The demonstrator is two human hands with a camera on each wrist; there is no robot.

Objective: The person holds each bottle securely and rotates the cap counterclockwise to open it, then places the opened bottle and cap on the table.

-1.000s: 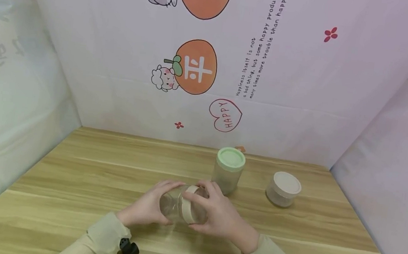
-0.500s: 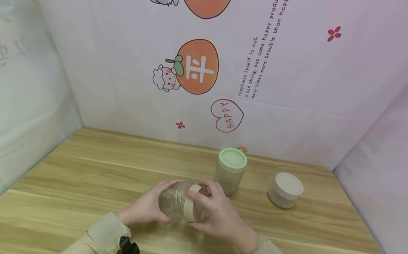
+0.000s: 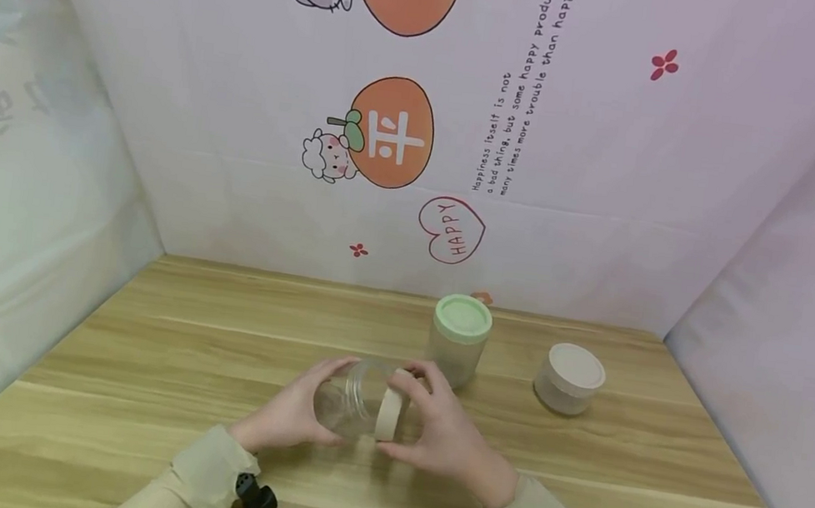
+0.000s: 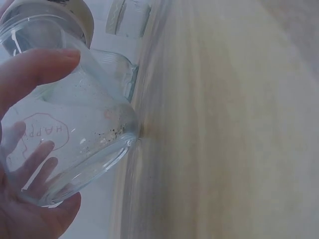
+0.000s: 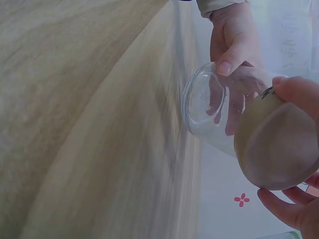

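Note:
A clear glass jar (image 3: pixel 335 409) lies tilted on its side low over the table, mouth toward the right. My left hand (image 3: pixel 290 410) grips it from the left, thumb and fingers curled around the glass. Small dark specks dot the jar (image 4: pixel 94 119) in the left wrist view. My right hand (image 3: pixel 446 430) pinches the edge of a cream lid (image 3: pixel 389 415), thumb on one side and fingers on the other. The lid (image 5: pixel 279 144) stands on edge at the jar's mouth; whether they touch I cannot tell. My right palm stays off the lid's flat face.
Behind my right hand stands a taller jar with a pale green lid (image 3: pixel 463 319). A short, pale-lidded jar (image 3: pixel 569 380) is farther right. The wooden table (image 3: pixel 218 325) meets a printed cloth backdrop (image 3: pixel 231 209) at the back, with cloth on both sides.
The lid has shifted slightly right and turned more edge-on to the head view, away from the jar's threaded neck. My left hand and the jar have moved slightly left.

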